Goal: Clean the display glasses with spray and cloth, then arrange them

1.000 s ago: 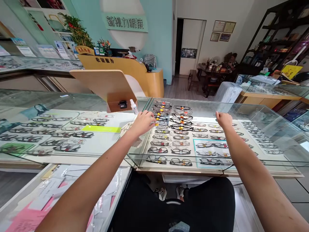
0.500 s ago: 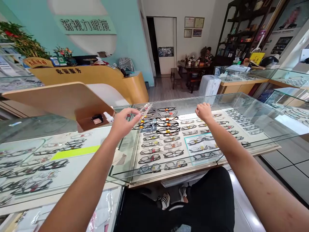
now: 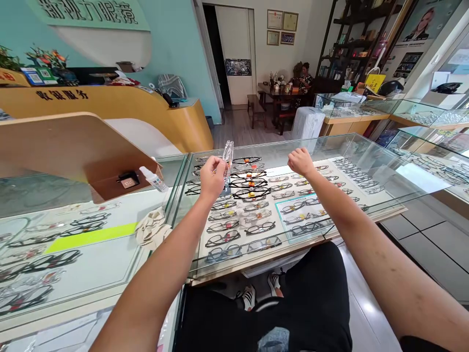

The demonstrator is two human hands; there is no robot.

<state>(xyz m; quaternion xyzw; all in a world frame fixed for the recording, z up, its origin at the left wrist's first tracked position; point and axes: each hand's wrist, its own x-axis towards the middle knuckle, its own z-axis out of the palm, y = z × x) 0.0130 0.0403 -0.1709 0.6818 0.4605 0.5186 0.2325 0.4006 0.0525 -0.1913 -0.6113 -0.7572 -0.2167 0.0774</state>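
My left hand [image 3: 213, 177] pinches a pair of clear glasses [image 3: 228, 157] held upright above the glass display case [image 3: 205, 264]. Black-framed glasses [image 3: 249, 183] lie in a column on top of the case, just right of that hand. My right hand [image 3: 300, 161] is closed over the far part of the case; whether anything is inside its fingers is hidden. Rows of glasses show beneath the glass, some on a blue-edged sheet [image 3: 289, 234].
To the left are a crumpled cloth [image 3: 152, 229], a white bottle [image 3: 153, 179] and a tilted wooden board [image 3: 73, 146]. A wrapped suitcase [image 3: 307, 124] stands beyond the case. Farther back, a person [image 3: 305, 78] sits at a table.
My left hand has moved right and turned, bringing the clear glasses upright. The view has shifted, and the cloth on the left is now uncovered. My right hand stays closed.
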